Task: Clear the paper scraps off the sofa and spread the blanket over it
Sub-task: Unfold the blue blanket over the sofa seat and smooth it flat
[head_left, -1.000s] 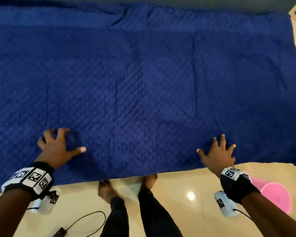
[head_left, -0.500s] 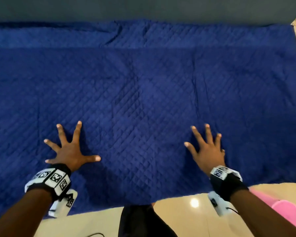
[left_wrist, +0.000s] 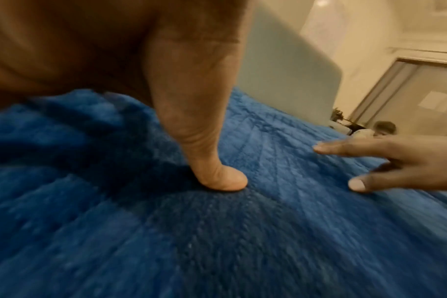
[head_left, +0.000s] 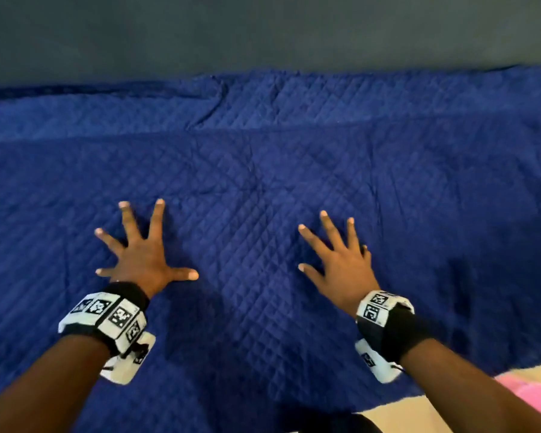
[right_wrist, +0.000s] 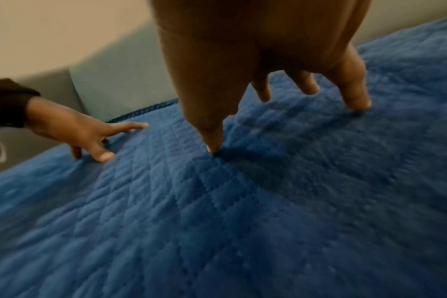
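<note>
From the head view, your left hand [head_left: 142, 260] lies palm down on the blue quilted blanket [head_left: 263, 189], its fingers [head_left: 158, 220] straight and fanned wide, thumb stuck out toward your other hand; it grips nothing. Your right hand [head_left: 341, 267] sits on the blanket too, well apart from the left one, fingers straight and spread a little less, also holding nothing. The blanket covers the sofa seat from edge to edge, with a long fold line running across it beyond your fingertips, and the grey sofa backrest [head_left: 263, 35] rises just past its far hem. Below the blanket's near edge you can see a strip of pale floor [head_left: 425, 417] and something pink [head_left: 531, 398] beside your right forearm (too cut off to name).

From the left wrist view, your thumb [left_wrist: 217, 177] presses its pad into the blanket [left_wrist: 217, 242], and your right hand [left_wrist: 396, 165] reaches in flat further along the cloth. The backrest [left_wrist: 288, 80] stands behind it.

From the right wrist view, your fingertips [right_wrist: 214, 145] dent the blanket [right_wrist: 242, 221], the fingers straight and parted. Your left hand [right_wrist: 89, 137] rests splayed on the blanket near its stitched hem, with the backrest [right_wrist: 120, 76] right behind.
</note>
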